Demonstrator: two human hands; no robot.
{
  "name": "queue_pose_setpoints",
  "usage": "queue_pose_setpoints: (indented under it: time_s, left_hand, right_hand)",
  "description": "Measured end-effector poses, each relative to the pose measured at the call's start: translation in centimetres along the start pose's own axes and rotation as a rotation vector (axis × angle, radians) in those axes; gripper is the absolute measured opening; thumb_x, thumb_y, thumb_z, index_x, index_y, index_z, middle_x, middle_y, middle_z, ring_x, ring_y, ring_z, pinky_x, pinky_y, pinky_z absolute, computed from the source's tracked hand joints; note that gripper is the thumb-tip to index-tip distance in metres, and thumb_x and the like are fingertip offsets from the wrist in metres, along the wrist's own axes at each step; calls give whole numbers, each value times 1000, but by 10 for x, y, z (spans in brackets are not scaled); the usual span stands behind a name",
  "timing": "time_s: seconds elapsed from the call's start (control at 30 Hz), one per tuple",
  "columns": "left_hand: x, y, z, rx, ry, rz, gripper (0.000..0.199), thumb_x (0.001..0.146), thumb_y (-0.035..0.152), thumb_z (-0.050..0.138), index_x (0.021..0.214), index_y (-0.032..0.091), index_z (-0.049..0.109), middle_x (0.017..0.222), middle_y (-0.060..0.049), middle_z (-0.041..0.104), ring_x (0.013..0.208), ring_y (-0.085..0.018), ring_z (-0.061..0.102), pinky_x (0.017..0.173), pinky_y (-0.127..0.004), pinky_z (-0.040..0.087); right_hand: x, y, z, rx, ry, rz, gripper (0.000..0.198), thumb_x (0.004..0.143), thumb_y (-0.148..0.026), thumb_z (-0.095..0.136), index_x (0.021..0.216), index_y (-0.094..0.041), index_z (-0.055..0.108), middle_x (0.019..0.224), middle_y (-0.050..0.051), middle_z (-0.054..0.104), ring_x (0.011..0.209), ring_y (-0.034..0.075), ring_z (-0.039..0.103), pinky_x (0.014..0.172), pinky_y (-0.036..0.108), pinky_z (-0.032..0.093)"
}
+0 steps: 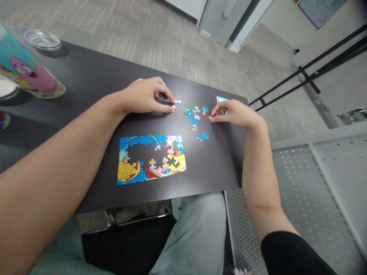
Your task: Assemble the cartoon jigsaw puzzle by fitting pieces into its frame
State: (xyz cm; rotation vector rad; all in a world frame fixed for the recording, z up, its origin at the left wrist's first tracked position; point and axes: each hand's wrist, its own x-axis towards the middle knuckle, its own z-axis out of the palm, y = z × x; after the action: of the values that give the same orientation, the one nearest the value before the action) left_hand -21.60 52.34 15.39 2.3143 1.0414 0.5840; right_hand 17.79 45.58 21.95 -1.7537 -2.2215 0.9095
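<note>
A partly assembled jigsaw puzzle [129, 178] lies flat on the dark table, its frame mostly joined around a gap in the middle. Beyond it, my left hand [145, 95] pinches a small pink puzzle piece [173, 108] between thumb and forefinger. A pale blue piece [178, 102] lies just beside those fingertips. My right hand [233, 112] has thumb and forefinger closed on a small pinkish puzzle piece [210, 117], mostly covered by the fingers. Between my hands is a loose cluster of several blue, yellow and pink pieces [195, 119]. Two blue pieces [202, 136] lie nearer to me.
Partly behind my right hand lies a colourful printed card or sheet [220, 99]. A cartoon-printed tin [31, 72] stands at the table's left, with a round metal lid [43, 40] behind it. The dark table [94, 68] ends near my right forearm, beside a perforated metal panel [298, 183].
</note>
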Motion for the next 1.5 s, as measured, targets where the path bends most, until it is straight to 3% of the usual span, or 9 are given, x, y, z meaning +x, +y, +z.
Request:
queue_pose_setpoints:
  time_s: [0.23,0.37,0.57,0.77,0.87,1.03,1.17,1.33,1.5]
  left_hand:
    - [-2,6,-2,-5,-10,-11,40,90,74,93,114,43,100,130,-2,81,104,-26,69,100,-48,52]
    - [-1,7,-1,-7,18,-4,38,89,71,90,112,43,99,121,-1,83,101,-26,67,95,-46,51]
    - [4,4,4,-25,84,-24,38,89,68,86,107,38,100,109,-6,85,90,-27,70,85,-48,49]
    - [5,-5,6,-32,113,4,27,93,64,89,106,45,101,107,-4,90,94,-30,77,89,-49,58]
    - [4,0,6,-31,109,-7,28,92,62,88,106,41,101,109,-5,92,94,-31,77,89,-50,57]
    - [2,14,7,1,129,-44,34,91,58,83,108,33,99,108,-3,91,83,-22,65,84,-45,48]
    - [2,21,8,6,131,-70,26,95,53,87,109,36,100,110,1,91,84,-20,62,85,-41,47]
    - [-1,30,7,18,153,-76,30,102,31,90,125,16,103,114,-5,94,83,-16,60,86,-35,44]
    - [-3,38,4,32,136,-79,30,110,25,91,133,9,102,122,-12,96,84,-15,59,86,-32,42]
  right_hand:
    - [3,-6,8,183,-83,-77,51,80,-69,113,101,-28,92,101,7,87,92,26,71,88,48,58]
    - [2,-6,5,114,-48,-70,48,80,-64,114,103,-28,93,102,7,87,90,25,69,87,47,57]
    - [0,-10,9,126,-65,-38,54,79,-72,113,96,-27,90,98,8,87,87,26,69,82,47,52]
    - [0,-19,16,264,-180,-154,41,90,-51,114,96,-28,81,98,3,86,90,23,74,85,42,60]
    - [5,-26,29,397,-226,-276,38,94,-45,114,105,-26,84,100,3,89,91,21,77,86,38,63]
    - [8,-43,59,515,-259,-487,43,106,-52,109,131,-21,92,97,1,88,83,17,75,74,32,58]
    - [0,-63,73,430,-268,-546,34,113,-55,103,124,-23,95,97,2,90,82,17,73,69,33,54]
    - [-10,-84,89,430,-335,-539,40,108,-57,107,117,-22,92,98,4,92,84,18,78,69,31,55]
    - [-13,-92,109,416,-370,-627,29,116,-47,99,121,-19,91,93,2,90,78,15,74,71,30,52]
